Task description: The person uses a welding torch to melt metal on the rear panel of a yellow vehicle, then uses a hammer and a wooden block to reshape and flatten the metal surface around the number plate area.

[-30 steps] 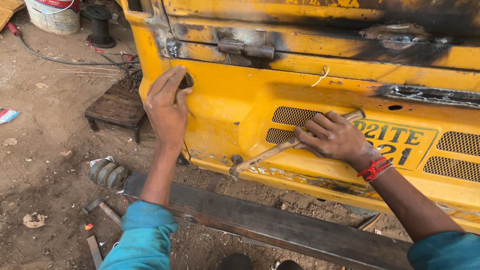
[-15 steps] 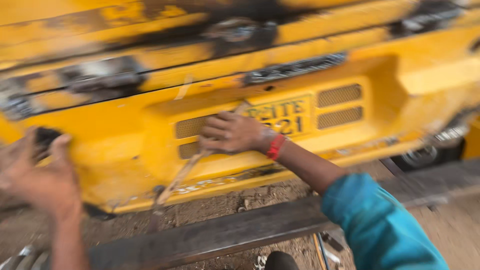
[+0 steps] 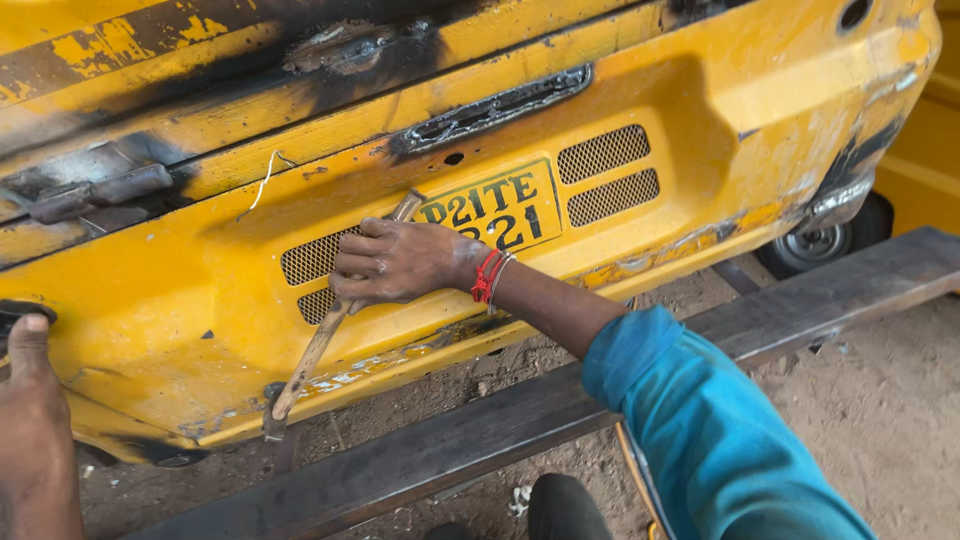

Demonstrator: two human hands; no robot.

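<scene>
Right hand (image 3: 395, 262) is closing around a long rusty metal bar (image 3: 318, 340), which is lying diagonally across the yellow vehicle body panel (image 3: 700, 130); the bar's upper end is sitting beside the number plate (image 3: 490, 210), its lower tip reaching the panel's bottom lip. Left hand (image 3: 30, 420) is pressing flat and open against the panel's left edge (thumb up, holding nothing). A dark steel beam (image 3: 480, 430) is running along the sandy ground below. Risk, as judged: the tip is bearing on painted sheet, so it could skid off, scraping paint or driving knuckles into the mesh vent (image 3: 312, 258).
</scene>
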